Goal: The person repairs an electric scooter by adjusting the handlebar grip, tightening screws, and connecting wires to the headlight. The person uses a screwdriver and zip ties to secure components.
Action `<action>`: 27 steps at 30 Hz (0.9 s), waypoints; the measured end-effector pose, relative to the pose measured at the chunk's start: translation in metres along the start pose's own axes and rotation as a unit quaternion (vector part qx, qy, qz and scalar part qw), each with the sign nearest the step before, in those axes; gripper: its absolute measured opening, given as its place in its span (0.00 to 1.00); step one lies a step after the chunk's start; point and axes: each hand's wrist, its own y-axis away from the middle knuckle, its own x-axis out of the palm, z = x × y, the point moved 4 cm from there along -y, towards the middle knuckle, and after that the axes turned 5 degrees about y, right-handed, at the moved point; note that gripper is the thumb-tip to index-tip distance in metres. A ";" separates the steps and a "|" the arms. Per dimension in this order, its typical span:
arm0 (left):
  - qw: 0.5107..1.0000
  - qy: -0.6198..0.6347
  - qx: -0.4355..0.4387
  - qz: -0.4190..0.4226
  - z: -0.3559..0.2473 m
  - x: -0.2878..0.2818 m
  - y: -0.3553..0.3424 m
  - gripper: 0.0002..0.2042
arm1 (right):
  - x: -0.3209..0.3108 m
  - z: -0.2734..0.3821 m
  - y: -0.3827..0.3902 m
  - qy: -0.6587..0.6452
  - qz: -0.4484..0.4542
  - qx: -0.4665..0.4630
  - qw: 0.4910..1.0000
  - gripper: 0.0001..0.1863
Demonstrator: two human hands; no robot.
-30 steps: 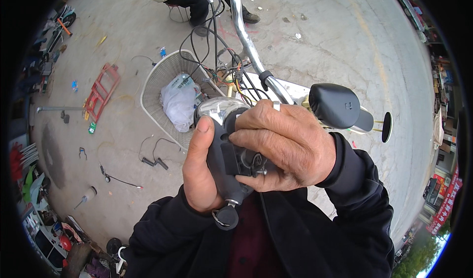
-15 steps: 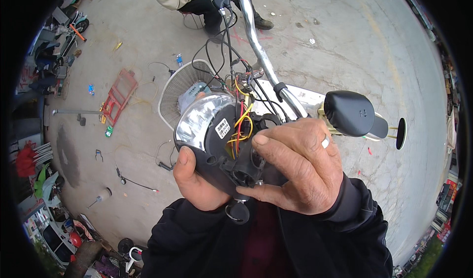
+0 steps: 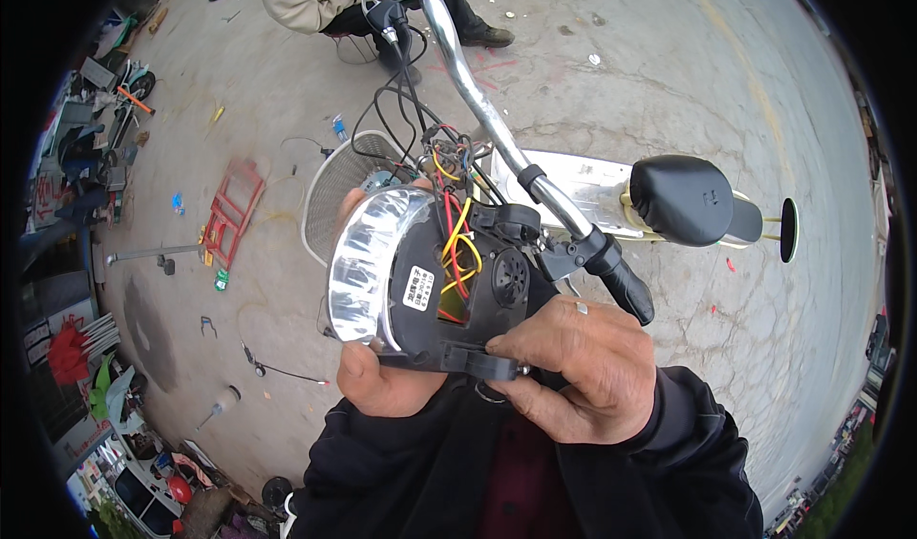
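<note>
A round headlight with a black plastic housing [image 3: 406,334] and a silvery reflector [image 3: 358,272] is held up close in front of me. My left hand [image 3: 387,383] grips it from the near left side, thumb showing and most fingers hidden beneath. At its near edge, my right hand [image 3: 583,372] pinches a black clamp bracket [image 3: 470,359] between thumb and fingers. Red and yellow wires [image 3: 457,253] run from an opening in the housing's back toward a tangled wire bundle [image 3: 447,152]. A round slotted speaker-like part [image 3: 510,278] sits beside the opening.
Beyond the headlight stands a two-wheeler with chrome handlebar [image 3: 468,66], black grip [image 3: 626,289], pale basket [image 3: 315,200] and black seat [image 3: 680,200]. A red metal frame [image 3: 232,212] and a cable [image 3: 277,372] lie on the floor. A seated person [image 3: 382,33] is at the far side.
The headlight has turned, showing more of its back and the slotted part. My right hand has shifted slightly down along the bracket. The dangling key is now mostly hidden; the right handlebar grip shows.
</note>
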 end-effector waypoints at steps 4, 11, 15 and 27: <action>0.999 -0.028 -0.025 -0.002 -0.006 -0.006 -0.004 0.55 | -0.004 -0.004 -0.002 0.035 0.004 -0.030 0.999 0.19; 0.997 -0.057 -0.045 -0.040 -0.012 -0.019 -0.001 0.59 | 0.006 -0.014 -0.001 0.051 0.019 -0.077 0.996 0.18; 0.994 -0.108 -0.033 -0.015 -0.011 -0.027 -0.001 0.55 | 0.007 -0.022 -0.002 0.034 0.024 -0.067 0.997 0.18; 0.988 -0.134 0.059 0.054 -0.006 -0.042 -0.006 0.64 | 0.003 -0.018 -0.014 -0.070 0.068 0.028 0.995 0.17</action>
